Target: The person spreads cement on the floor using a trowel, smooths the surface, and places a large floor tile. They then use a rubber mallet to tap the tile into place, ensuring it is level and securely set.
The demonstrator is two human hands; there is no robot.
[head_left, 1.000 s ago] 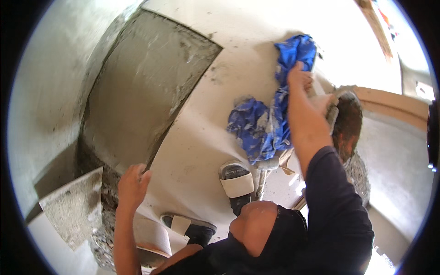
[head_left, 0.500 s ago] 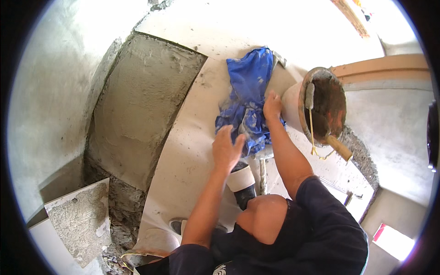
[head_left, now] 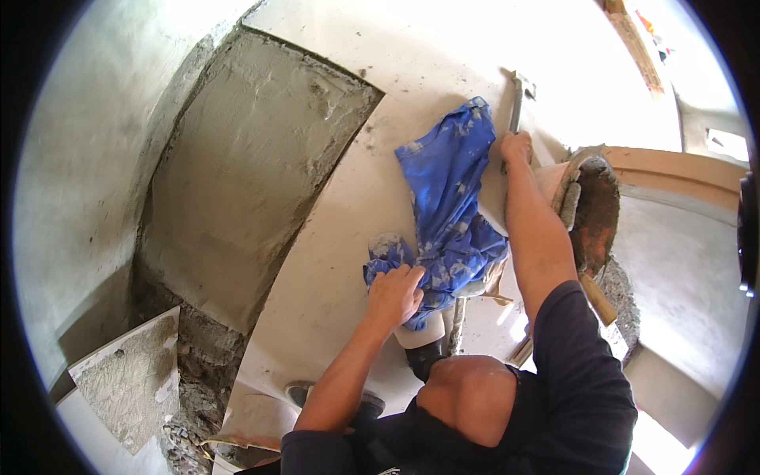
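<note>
My left hand (head_left: 389, 294) has its fingers closed on the lower part of a crumpled blue cloth (head_left: 447, 186), spotted with pale grey smears, on the pale tiled floor. My right hand (head_left: 516, 149) grips the shaft of a long grey metal tool (head_left: 519, 96) with a crosswise head, lying just right of the cloth. Behind my right forearm stands a mortar-crusted bucket (head_left: 598, 210) with a wooden-handled tool (head_left: 599, 299) at its near side.
A sunken square of wet grey mortar (head_left: 229, 182) lies at left beside a plastered wall (head_left: 75, 158). A mortar-coated tile piece (head_left: 127, 380) leans at lower left over broken rubble (head_left: 206, 364). A timber board (head_left: 673, 170) runs along the right, and my sandalled foot shows below.
My left hand has come up from the lower left onto the cloth and closed on it. My right hand has left the cloth for the metal tool. The cloth lies more spread out.
</note>
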